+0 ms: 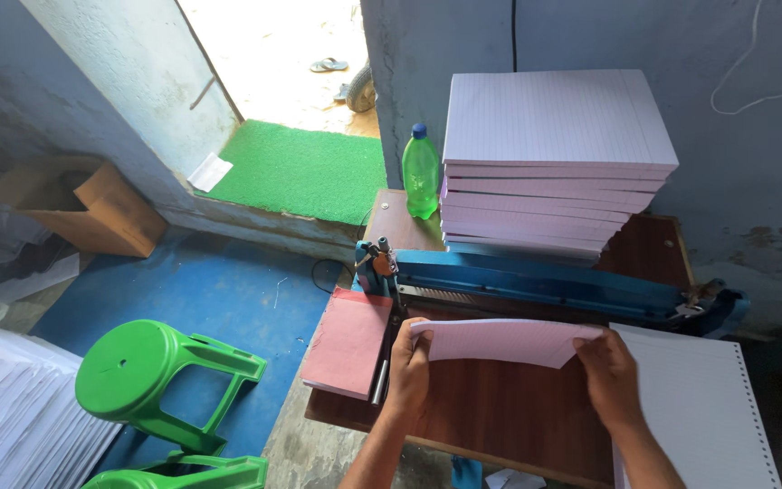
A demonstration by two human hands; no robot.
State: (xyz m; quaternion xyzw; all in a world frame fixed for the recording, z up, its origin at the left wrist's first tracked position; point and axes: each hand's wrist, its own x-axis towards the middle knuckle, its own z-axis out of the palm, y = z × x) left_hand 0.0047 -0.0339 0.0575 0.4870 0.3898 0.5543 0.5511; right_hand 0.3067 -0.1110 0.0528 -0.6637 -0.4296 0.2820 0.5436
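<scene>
Both my hands hold a thin bundle of lined paper [500, 340] above the brown wooden table [500, 407]. My left hand [409, 367] grips its left end and my right hand [610, 376] grips its right end. The bundle sits just in front of a long blue punching machine [545, 282] that runs across the table. A tall pile of lined paper [549, 163] stands behind the machine. To my right lies a white sheet stack with punched holes along its edge [708, 407].
A pink paper stack [348, 342] lies at the table's left edge. A green plastic bottle [420, 174] stands by the tall pile. Green plastic stools [151, 380] sit on the blue floor, with a cardboard box [83, 208], a green doormat [305, 170] and white paper piles [11, 417] at left.
</scene>
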